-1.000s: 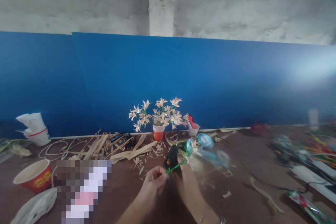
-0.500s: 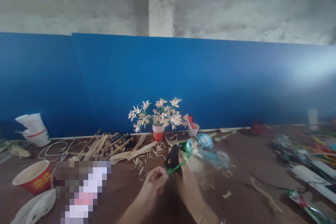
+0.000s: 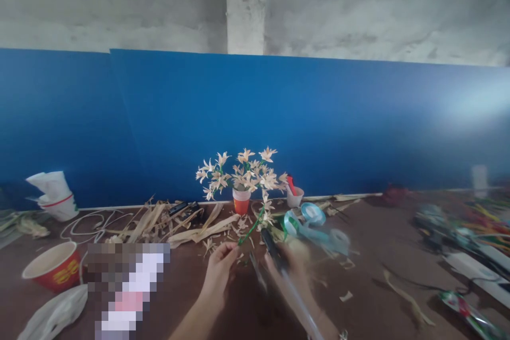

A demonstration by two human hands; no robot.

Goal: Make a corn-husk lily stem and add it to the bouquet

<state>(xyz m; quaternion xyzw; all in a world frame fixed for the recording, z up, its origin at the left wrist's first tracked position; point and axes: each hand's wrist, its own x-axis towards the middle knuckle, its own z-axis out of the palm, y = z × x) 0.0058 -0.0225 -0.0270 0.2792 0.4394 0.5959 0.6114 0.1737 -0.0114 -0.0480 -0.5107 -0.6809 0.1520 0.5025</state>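
L hand (image 3: 220, 263) pinches flower stem (image 3: 250, 229); R hand (image 3: 292, 263), blurred, grips glue gun (image 3: 272, 243). Best hold stem steady, nozzle clear of L hand.

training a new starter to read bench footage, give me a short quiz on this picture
1. True or false: the left hand pinches a green stem tipped with a pale flower.
2. The bunch of pale flowers stands in: A a red cup; B a glass jar; C a white bag.
3. Fill in: the blurred dark tool is in the ___ hand.
Key: 1 true. 2 A. 3 right: the right hand has its grip on it.
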